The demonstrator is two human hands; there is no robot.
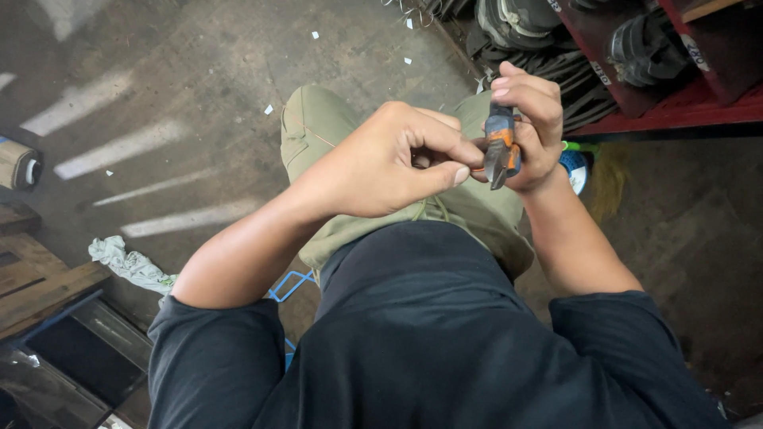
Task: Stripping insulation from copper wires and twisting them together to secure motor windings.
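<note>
While your right hand [531, 127] grips the pliers [501, 151], your left hand [389, 163] pinches something small at their tip; work looks midway.

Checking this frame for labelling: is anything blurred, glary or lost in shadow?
Head view: the right hand and pliers are sharp; the left hand hides the pinched piece; pale light streaks cross the floor; the red shelf interior is dim; edges look slightly bowed.

Pliers [501, 151] in right hand [531, 131], left hand [389, 163] just beside, rag [131, 264] on floor [199, 95] far left
</note>
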